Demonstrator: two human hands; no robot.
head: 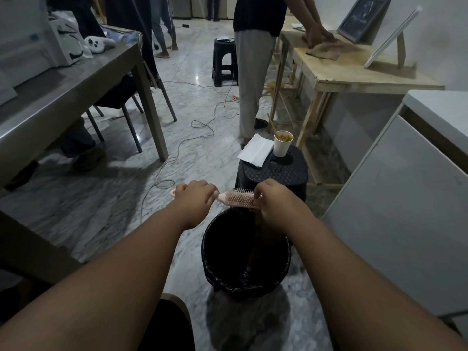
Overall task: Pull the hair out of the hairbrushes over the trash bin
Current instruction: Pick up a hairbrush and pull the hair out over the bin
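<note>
At the centre of the frame the left hand (195, 198) is wrapped round the handle of a pink hairbrush (239, 198), held level over the far rim of the black-lined trash bin (210, 264). The right hand (274, 201) curls onto the bristled end, perhaps pinching hair. Behind, a paper cup (282, 144) stands on a black stool (278, 171).

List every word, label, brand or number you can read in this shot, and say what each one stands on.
No text here can be read.
On the framed picture on the wooden table: pale marks, too blurred to read.
On the white box on the grey table: small blue marks, too small to read.
On the hairbrush, trash bin and paper cup: no print visible.
</note>
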